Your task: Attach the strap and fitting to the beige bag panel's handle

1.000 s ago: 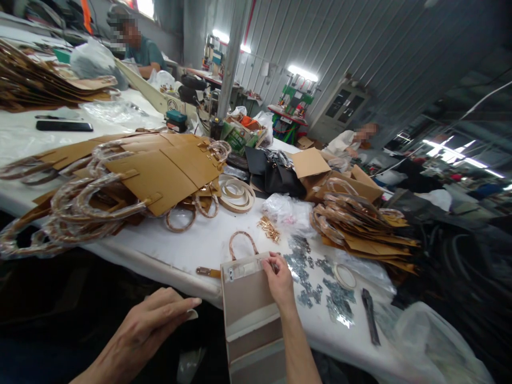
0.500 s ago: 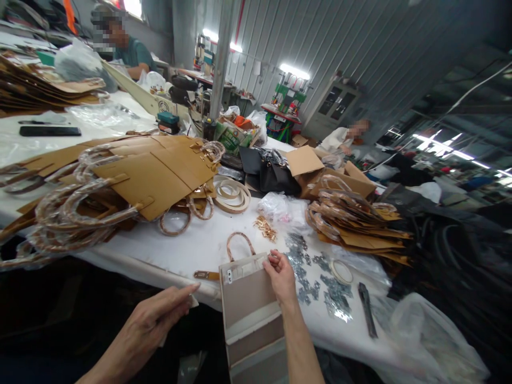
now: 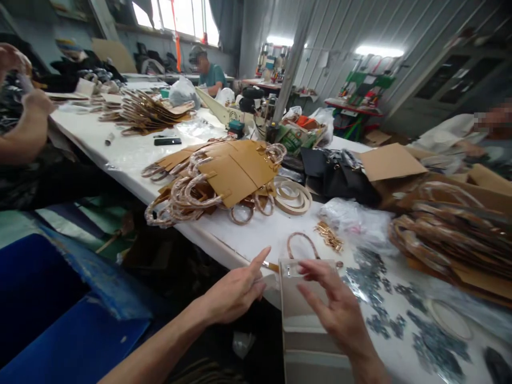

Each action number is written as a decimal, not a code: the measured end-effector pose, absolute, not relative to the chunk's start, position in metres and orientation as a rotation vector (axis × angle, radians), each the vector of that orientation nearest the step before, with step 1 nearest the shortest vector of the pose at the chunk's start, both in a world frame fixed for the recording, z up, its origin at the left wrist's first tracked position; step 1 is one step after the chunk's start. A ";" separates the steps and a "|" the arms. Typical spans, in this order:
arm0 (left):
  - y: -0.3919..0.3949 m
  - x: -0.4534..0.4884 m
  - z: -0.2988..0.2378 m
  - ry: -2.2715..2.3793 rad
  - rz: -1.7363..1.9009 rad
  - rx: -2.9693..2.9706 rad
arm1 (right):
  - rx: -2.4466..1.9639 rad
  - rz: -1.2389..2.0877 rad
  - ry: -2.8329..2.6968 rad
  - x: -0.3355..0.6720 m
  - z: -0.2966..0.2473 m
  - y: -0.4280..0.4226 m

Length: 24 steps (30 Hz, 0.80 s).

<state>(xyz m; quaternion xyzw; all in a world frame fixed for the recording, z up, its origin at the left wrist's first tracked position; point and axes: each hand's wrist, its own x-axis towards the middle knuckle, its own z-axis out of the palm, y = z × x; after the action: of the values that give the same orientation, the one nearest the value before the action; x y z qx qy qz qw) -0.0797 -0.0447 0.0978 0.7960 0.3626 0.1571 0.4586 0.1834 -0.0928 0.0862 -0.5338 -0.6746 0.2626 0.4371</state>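
A beige bag panel [image 3: 298, 306] stands upright against the front edge of the white table [image 3: 248, 240]. Its wrapped loop handle [image 3: 301, 241] lies on the tabletop behind it. My right hand [image 3: 336, 306] is over the panel's face with fingers spread, and its index finger touches the clear plastic strip [image 3: 294, 269] at the top edge. My left hand [image 3: 236, 290] is flat with fingers extended, just left of the panel at the table edge. Its index finger points at the panel's top corner. I see nothing held in it.
A pile of tan bag panels [image 3: 228, 170] with wrapped handles, tape rolls [image 3: 292, 194], gold fittings [image 3: 330, 237], scattered silver metal pieces [image 3: 372, 274], a black bag [image 3: 338, 176] and a cardboard box [image 3: 394, 162] cover the table. A blue bin [image 3: 60, 314] stands lower left. A co-worker's arm [image 3: 24, 128] is at far left.
The view swung left and closer. My left hand rose from below the table edge toward the panel. My right hand released its pinch on the top edge and spread its fingers.
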 end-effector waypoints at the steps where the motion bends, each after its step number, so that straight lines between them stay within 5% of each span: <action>1: -0.047 -0.080 0.099 0.875 0.364 1.998 | -1.298 0.646 -1.846 0.170 0.098 -0.094; 12: -0.054 -0.088 0.064 0.792 0.504 2.249 | -1.499 0.314 -2.475 0.131 0.098 -0.102; 19: -0.044 -0.078 0.071 0.839 0.325 2.213 | -1.430 0.563 -2.118 0.154 0.085 -0.110; 24: -0.041 -0.071 0.077 0.840 0.256 2.207 | -1.728 0.271 -1.635 0.230 0.057 -0.092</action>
<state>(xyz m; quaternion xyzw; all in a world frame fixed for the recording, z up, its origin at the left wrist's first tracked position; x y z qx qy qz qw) -0.0709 -0.0408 0.0773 0.8617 0.3280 0.0999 0.3740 0.2295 -0.0922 0.0570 -0.6719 -0.6356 0.1056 0.3652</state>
